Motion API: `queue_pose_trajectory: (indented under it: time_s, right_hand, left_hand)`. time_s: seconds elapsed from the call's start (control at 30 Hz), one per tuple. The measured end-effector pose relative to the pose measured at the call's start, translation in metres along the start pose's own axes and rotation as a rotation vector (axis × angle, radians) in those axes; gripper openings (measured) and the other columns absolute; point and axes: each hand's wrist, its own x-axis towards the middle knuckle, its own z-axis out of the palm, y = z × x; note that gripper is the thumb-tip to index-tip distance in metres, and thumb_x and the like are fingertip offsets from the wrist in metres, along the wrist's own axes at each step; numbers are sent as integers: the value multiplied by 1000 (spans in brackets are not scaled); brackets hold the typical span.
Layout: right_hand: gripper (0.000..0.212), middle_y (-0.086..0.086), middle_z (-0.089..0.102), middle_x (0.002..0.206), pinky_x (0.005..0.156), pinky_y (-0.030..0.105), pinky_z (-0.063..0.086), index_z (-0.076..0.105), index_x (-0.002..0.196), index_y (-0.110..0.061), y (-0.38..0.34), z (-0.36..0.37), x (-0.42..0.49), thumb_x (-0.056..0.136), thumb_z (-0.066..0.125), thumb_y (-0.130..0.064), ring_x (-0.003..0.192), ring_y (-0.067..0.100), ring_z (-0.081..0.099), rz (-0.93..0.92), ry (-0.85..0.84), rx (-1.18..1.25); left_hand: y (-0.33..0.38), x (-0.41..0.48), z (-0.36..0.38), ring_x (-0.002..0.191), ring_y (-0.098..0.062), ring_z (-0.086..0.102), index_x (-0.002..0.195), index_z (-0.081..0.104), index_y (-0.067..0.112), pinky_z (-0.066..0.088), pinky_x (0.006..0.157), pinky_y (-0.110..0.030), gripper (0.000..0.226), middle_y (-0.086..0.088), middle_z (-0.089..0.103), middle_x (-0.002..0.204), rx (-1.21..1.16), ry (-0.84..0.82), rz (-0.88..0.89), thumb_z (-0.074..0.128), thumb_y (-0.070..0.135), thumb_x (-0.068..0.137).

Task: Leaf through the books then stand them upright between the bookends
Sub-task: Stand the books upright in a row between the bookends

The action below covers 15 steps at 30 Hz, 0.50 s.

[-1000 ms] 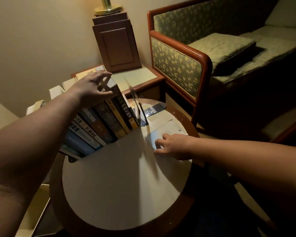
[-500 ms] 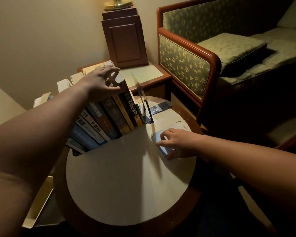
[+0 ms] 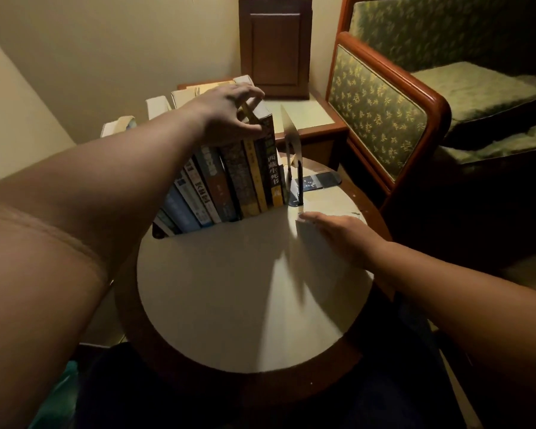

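Left hand (image 3: pixel 226 113), fingers gripping tops of leaning books (image 3: pixel 229 181), right hand (image 3: pixel 341 235), fingers flat on pale book (image 3: pixel 317 264), bookend (image 3: pixel 291 140) just beyond fingertips.

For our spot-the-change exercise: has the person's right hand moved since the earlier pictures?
Yes. The right hand has slid along the round table toward the bookend, and its fingertips now lie near the bookend's base.

I see the books (image 3: pixel 229 178) standing at the back left of the surface (image 3: pixel 229 298), the bookend (image 3: pixel 291 144) just right of them — before it, probably a loose book (image 3: pixel 313 249) lying flat. Behind sits a side table (image 3: pixel 304 116).
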Motion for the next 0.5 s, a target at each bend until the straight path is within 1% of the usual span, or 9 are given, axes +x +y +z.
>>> queue_pose_trajectory:
  time_s: [0.07, 0.1, 0.17, 0.23, 0.3, 0.33, 0.37, 0.47, 0.5]
  right_hand:
    - [42, 12, 68, 114, 75, 37, 58, 47, 139, -36, -1, -5, 4, 104, 45, -13, 93, 29, 68, 76, 110, 48]
    - [40, 12, 68, 114, 75, 37, 56, 51, 137, -33, -2, -8, 7, 103, 47, -13, 94, 28, 67, 139, 172, 110]
    - [38, 9, 67, 118, 76, 31, 49, 55, 134, -31, -3, -15, 11, 101, 47, -13, 98, 22, 63, 258, 308, 280]
    - [36, 2, 65, 116, 73, 31, 49, 52, 134, -38, -5, -21, 10, 103, 40, -24, 96, 15, 59, 337, 438, 402]
    - [34, -3, 61, 119, 77, 34, 54, 46, 133, -44, -11, -27, 6, 104, 31, -34, 104, 16, 57, 392, 551, 464]
    - [33, -4, 59, 121, 79, 34, 54, 46, 133, -44, -14, -28, 4, 105, 30, -34, 107, 16, 56, 411, 615, 493]
    - [33, -3, 59, 122, 79, 31, 53, 47, 134, -41, -18, -28, 1, 106, 30, -32, 110, 16, 55, 430, 681, 513]
    - [32, -6, 56, 121, 68, 7, 44, 49, 134, -33, -30, -28, -11, 107, 32, -25, 110, 14, 55, 460, 825, 498]
    - [33, -6, 56, 121, 69, 5, 42, 49, 135, -31, -32, -27, -17, 107, 33, -22, 110, 13, 55, 453, 841, 477]
  left_hand:
    - [-1, 2, 0, 138, -24, 34, 143, 35, 42, 36, 107, -41, 71, 4, 31, 155, 6, -4, 6, 69, 50, 81]
    - [-2, 2, 0, 139, -24, 33, 143, 35, 42, 37, 108, -43, 71, 4, 31, 155, 13, -7, 9, 69, 50, 81]
    - [-4, 4, -1, 140, -25, 32, 144, 34, 42, 36, 109, -45, 72, 3, 30, 156, 24, -17, 13, 69, 51, 81]
    - [-4, 6, -1, 140, -26, 31, 144, 33, 42, 36, 108, -45, 73, 2, 29, 156, 26, -24, 14, 69, 51, 81]
    - [-5, 6, 1, 140, -26, 31, 144, 32, 43, 35, 107, -45, 73, 2, 28, 156, 37, -21, 15, 69, 53, 81]
    - [-5, 6, 1, 140, -26, 31, 144, 32, 43, 35, 107, -45, 74, 2, 28, 157, 42, -14, 15, 68, 54, 80]
    - [-5, 5, 1, 140, -26, 31, 144, 32, 44, 35, 107, -45, 74, 2, 28, 157, 46, -8, 15, 68, 55, 80]
    - [-4, 3, 2, 139, -27, 32, 144, 31, 44, 36, 105, -45, 74, 1, 28, 156, 46, -2, 10, 68, 54, 81]
    - [-3, 3, 2, 139, -27, 32, 144, 32, 44, 36, 105, -45, 74, 1, 28, 156, 43, 0, 12, 68, 53, 81]
